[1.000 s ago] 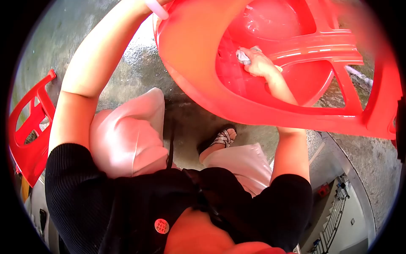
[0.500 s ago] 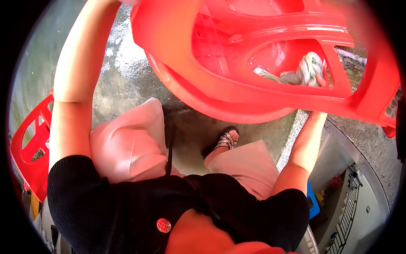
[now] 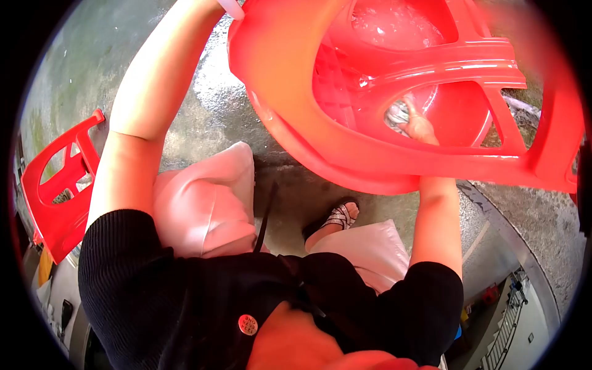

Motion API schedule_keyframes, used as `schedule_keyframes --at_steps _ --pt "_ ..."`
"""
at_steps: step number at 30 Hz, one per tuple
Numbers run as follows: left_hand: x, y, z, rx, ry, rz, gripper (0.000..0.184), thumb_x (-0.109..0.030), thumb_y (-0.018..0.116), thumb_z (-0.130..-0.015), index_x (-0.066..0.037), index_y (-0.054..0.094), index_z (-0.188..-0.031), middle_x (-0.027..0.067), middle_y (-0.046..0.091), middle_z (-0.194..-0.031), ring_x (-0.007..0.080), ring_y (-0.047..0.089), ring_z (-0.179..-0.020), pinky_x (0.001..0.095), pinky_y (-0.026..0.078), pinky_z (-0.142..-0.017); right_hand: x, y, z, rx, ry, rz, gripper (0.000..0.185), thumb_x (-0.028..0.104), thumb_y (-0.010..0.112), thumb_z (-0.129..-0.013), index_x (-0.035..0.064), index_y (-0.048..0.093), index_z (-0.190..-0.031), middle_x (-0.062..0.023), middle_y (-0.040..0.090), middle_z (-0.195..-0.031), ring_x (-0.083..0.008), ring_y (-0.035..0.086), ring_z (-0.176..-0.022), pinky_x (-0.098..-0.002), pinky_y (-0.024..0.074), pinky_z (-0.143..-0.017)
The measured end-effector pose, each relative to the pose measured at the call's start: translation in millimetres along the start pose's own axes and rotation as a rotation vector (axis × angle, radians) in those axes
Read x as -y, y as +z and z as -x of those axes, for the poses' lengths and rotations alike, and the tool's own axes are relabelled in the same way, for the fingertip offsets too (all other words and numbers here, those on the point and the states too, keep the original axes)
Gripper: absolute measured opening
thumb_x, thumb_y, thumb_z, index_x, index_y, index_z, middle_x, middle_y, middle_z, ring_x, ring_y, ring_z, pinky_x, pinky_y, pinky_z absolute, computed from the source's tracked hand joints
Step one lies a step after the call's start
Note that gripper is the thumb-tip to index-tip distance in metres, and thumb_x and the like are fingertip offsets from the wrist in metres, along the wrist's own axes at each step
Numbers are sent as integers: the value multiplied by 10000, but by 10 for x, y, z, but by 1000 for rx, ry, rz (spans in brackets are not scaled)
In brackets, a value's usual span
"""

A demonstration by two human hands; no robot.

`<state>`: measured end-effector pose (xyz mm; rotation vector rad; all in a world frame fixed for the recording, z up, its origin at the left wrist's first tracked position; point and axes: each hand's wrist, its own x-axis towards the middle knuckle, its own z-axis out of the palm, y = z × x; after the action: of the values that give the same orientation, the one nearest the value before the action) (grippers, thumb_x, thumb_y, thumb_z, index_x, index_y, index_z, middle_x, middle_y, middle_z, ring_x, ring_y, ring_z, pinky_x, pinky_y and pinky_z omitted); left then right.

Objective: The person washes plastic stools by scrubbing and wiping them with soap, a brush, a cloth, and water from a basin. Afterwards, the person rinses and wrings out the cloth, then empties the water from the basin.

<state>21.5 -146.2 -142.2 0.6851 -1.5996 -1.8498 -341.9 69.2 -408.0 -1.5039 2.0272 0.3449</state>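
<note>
A red plastic chair is tipped over a red basin; the basin's inside shows through the openings in the chair's back. Water ripples in the basin. My right forearm passes beneath the chair's lower edge, and my right hand shows through an opening, closed on a wet, light striped cloth. My left arm stretches to the top edge beside the chair, with a pale band near the wrist. The left hand itself lies outside the picture.
Another red chair stands at the left on wet concrete floor. A sandaled foot is below the basin. At the lower right, a ledge borders a drop to a lower level with a black railing.
My right hand has moved left and farther into the basin with the cloth, which was bunched up higher on the right. The held chair and my left arm appear shifted right in view.
</note>
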Motion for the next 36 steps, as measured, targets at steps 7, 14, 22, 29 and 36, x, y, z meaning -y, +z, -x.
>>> schedule_keyframes --at_steps 7,14,22,29,36 --pt "82 13 -33 -101 -11 -80 432 -266 710 -793 22 620 -1101 81 651 -975 128 609 -844 276 494 -772 47 -466 345 -46 -74 -1368 327 130 645 -828 -26 566 -1104 -94 639 -968 -170 618 -856 -291 485 -753" --pt "394 -114 -81 -79 -42 22 452 -259 681 -812 30 584 -1146 86 640 -1016 144 601 -880 296 482 -807 297 -1120 654 -132 -363 -2053 505 302 486 -920 2 399 -1316 -152 502 -1277 -295 488 -1174 -445 373 -1018" --pt "459 -209 -126 -134 -97 -33 540 -343 705 -761 33 585 -1129 93 637 -1026 158 600 -907 306 478 -825 1596 -799 344 879 -583 -1335 428 150 673 -788 -7 540 -1162 -103 629 -1053 -196 621 -862 -308 497 -740" --pt "528 -291 -152 -123 -66 -63 530 -334 707 -756 31 588 -1121 81 638 -1016 147 600 -889 292 476 -804 1784 -673 -79 373 -1081 -519 352 216 798 -624 29 648 -881 -110 625 -909 -213 600 -827 -320 475 -737" --pt "526 -284 -150 -109 -108 -24 548 -329 712 -756 33 572 -1142 90 628 -1054 151 591 -927 297 469 -828 1750 -1062 -767 -398 -809 -842 264 188 655 -774 15 602 -966 -170 554 -1126 -257 541 -1051 -364 437 -894"
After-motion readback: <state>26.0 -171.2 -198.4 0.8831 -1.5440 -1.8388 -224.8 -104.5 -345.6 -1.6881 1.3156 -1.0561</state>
